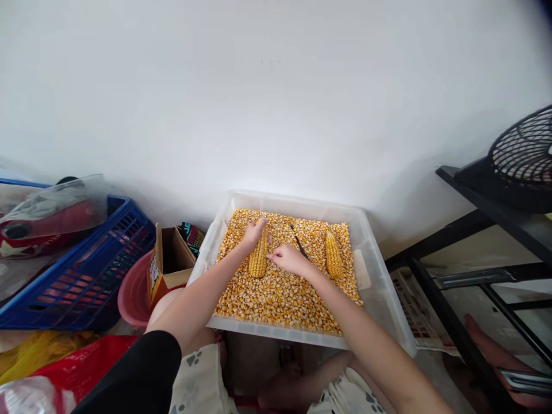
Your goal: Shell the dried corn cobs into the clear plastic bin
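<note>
Head view: left hand [253, 233] rests with fingers curved over the upper end of a corn cob [259, 257] lying on loose kernels [280, 293] in a clear tub [379, 287]; right hand [288, 259], fingers loosely curled and empty, touches the cob's side. A second cob [333, 255] lies right of the fingers.

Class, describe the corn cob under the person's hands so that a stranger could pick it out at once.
Find the clear plastic tub of loose yellow kernels against the white wall. Two whole cobs lie on the kernels; the corn cob meant is the left one, with the left hand and right hand on it. The other cob lies untouched.
</note>
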A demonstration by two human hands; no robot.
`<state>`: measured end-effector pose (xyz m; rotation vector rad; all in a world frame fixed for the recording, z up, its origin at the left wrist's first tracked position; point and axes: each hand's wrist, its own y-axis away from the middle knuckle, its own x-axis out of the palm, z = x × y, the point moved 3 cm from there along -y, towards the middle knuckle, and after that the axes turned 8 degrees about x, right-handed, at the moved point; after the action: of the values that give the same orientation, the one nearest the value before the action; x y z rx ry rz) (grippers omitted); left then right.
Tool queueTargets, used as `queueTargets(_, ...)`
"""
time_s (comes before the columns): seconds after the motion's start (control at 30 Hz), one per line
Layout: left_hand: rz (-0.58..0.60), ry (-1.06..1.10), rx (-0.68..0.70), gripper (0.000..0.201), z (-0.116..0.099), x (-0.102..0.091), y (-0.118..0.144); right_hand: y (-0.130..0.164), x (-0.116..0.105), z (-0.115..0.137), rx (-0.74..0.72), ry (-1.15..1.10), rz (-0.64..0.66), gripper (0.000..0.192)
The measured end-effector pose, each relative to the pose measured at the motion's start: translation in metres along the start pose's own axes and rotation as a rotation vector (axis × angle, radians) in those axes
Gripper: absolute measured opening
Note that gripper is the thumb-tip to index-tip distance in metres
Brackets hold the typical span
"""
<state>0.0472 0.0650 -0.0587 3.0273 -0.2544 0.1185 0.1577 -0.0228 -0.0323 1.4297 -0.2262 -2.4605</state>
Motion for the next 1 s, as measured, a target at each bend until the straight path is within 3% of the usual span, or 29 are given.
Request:
queueTargets(0.17,-0.034,0.001,-0.035,0.027,0.001,0.002,0.002,0.008,0.005,0.015,0.078,0.189,-0.117,0.034)
queueTargets(0.33,-0.094,-0.036,-0.052,0.027,0.003,0.003,0.001,0.018,0.011,0.029,0.113,0.286,-0.154,0.035)
queueTargets(0.53,-0.109,-0.056,-0.059,0.028,0.002,0.004,0.001,0.019,0.014,0.028,0.122,0.269,-0.173,0.036)
queueTargets(0.7,-0.1,-0.043,-0.044,0.028,0.002,0.004,0.002,0.013,0.013,0.018,0.143,0.156,-0.117,0.033)
queueTargets(0.87,-0.131,-0.062,-0.027,0.028,0.006,0.002,0.0,0.015,0.014,0.022,0.108,0.234,-0.177,0.034)
queueTargets(1.0,-0.141,-0.067,-0.016,0.029,0.01,0.0,-0.003,0.015,0.015,0.021,0.107,0.19,-0.13,0.032)
